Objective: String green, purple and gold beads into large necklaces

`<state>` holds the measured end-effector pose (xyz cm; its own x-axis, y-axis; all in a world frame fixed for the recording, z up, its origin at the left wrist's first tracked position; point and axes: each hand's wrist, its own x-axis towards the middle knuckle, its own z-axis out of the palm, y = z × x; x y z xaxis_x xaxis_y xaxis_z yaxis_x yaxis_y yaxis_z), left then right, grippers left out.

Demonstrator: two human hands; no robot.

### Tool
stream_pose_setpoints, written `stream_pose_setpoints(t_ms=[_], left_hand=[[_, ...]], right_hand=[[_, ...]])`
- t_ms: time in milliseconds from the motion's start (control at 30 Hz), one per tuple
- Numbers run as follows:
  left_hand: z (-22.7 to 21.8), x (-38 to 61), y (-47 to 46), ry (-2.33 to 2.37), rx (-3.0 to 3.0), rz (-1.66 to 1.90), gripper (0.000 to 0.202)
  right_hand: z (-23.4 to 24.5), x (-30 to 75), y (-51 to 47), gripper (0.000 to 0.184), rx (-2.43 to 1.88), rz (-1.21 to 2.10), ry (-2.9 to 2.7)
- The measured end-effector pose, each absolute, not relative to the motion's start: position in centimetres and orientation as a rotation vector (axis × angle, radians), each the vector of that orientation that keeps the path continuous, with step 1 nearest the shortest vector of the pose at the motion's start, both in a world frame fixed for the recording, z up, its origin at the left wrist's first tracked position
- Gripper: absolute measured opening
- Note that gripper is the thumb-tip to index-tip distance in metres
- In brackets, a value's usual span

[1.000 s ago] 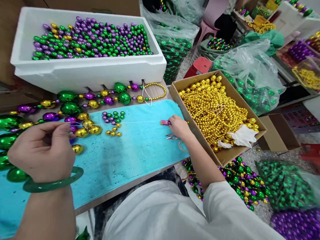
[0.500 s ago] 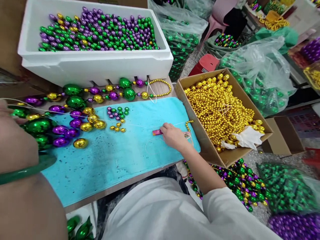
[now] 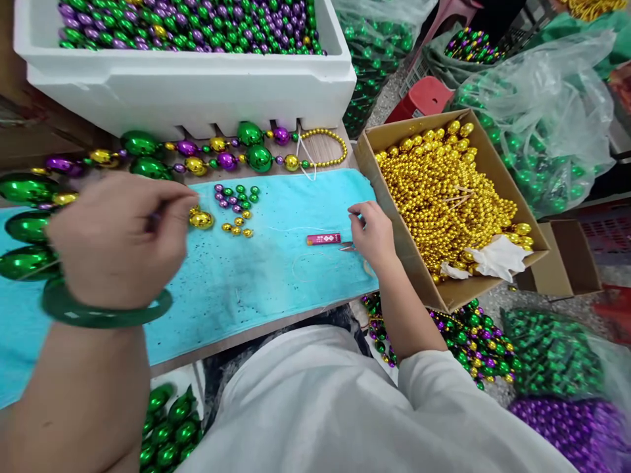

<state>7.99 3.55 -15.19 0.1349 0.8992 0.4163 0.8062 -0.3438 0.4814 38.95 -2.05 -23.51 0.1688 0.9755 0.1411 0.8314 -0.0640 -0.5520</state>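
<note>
My left hand (image 3: 121,240), with a green bangle (image 3: 106,310) on the wrist, hovers over the turquoise cloth (image 3: 256,276) with its fingers pinched together above large gold, purple and green beads (image 3: 201,219); what it pinches is too thin to name. My right hand (image 3: 375,235) rests at the cloth's right end, fingers curled, beside small scissors (image 3: 347,246) and a pink lighter (image 3: 323,239). A thin clear thread (image 3: 296,229) lies between the hands. Small loose beads (image 3: 236,209) sit mid-cloth.
A white foam box (image 3: 187,85) of green and purple beads stands behind a strung bead necklace (image 3: 231,154). A cardboard box (image 3: 409,243) of gold bead strands sits right of the cloth. Bags of beads (image 3: 557,368) crowd the floor.
My left hand came back from the far left to above the large beads. My right hand let go of the pink lighter, which now lies on the cloth. The view tilted down.
</note>
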Motion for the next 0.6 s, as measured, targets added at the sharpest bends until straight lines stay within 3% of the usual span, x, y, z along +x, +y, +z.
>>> stream_pose_setpoints(t_ms=[133,333,600], left_hand=[[-17.8,11.3,2.5,1.367,2.661,0.872,0.021],[-19.7,12.9,1.2,1.343,2.721,0.665,0.025],[-19.2,11.9,1.8,1.355,2.645,0.652,0.028]], right_hand=[[-23.0,36.0,-2.7,0.016,-1.6,0.695,-1.596],[-21.4,31.8,-1.9,0.034,-1.35,1.444,-1.109],[-21.8,31.4,1.2,0.024,-1.341,1.528,-0.982]])
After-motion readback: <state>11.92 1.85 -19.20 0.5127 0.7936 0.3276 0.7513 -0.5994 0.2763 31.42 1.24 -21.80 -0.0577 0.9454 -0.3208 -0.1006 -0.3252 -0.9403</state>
